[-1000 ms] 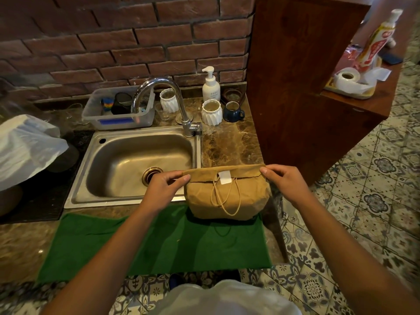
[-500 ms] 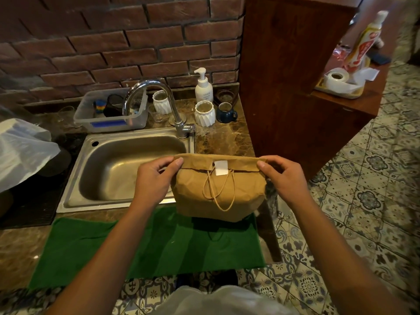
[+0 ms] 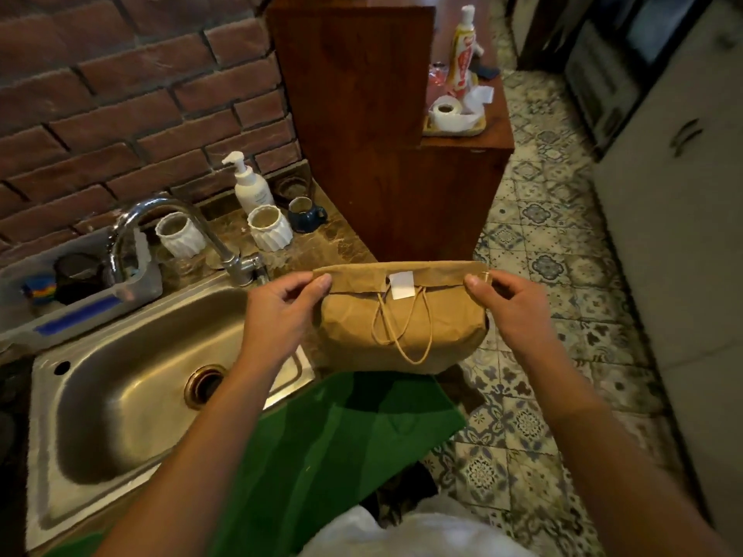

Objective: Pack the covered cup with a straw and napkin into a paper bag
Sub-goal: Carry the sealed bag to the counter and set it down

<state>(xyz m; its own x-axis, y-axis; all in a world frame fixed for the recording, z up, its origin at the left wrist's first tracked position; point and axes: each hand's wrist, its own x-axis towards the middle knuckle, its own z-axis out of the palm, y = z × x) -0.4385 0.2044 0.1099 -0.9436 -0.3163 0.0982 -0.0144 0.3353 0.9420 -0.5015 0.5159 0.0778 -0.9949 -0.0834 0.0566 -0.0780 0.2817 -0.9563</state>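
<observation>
A brown paper bag (image 3: 402, 331) hangs in the air above the right end of the counter. Its top is folded over and held down by a white sticker (image 3: 402, 284), and its twine handles droop down the front. My left hand (image 3: 281, 311) pinches the left end of the folded top. My right hand (image 3: 510, 303) pinches the right end. The bag bulges, and whatever is inside it is hidden; no cup, straw or napkin is visible.
A green mat (image 3: 341, 448) lies on the counter below the bag. A steel sink (image 3: 132, 396) and tap (image 3: 161, 219) are to the left, with white ribbed cups (image 3: 269, 227), a soap bottle (image 3: 250, 186) and a blue mug behind. A wooden cabinet (image 3: 386, 126) stands right; tiled floor beyond.
Both hands have lifted the closed bag off the green mat and carried it up and to the right. The view has swung right toward the floor and cabinet.
</observation>
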